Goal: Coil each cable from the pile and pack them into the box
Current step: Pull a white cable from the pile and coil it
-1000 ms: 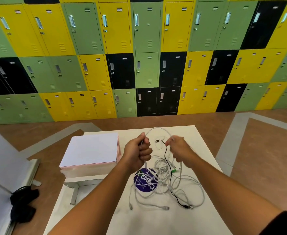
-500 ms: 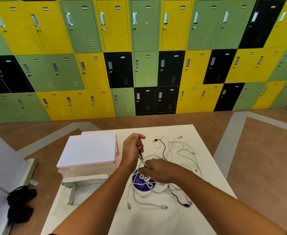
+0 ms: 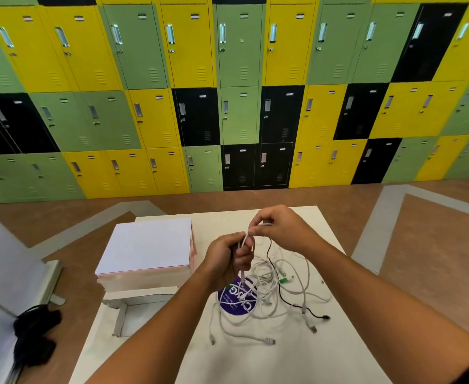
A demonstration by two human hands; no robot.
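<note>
**White cable (image 3: 245, 241) mid-coil, right of the box (image 3: 121, 320)**

Grips gathered loops of the cable in the left hand (image 3: 226, 259), fingers curled round them so the turns cannot spring loose. Pinches the free run in the right hand (image 3: 281, 231), touching the left fist, probably to feed the next turn. Works lifted off the tabletop (image 3: 269, 364), right of the box, so the tail draws up out of the pile (image 3: 272, 284) tangled further right. Leaves the box open and within easy reach for packing.

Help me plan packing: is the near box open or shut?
Open: the near box shows its white inside walls, with no lid over it.
</note>
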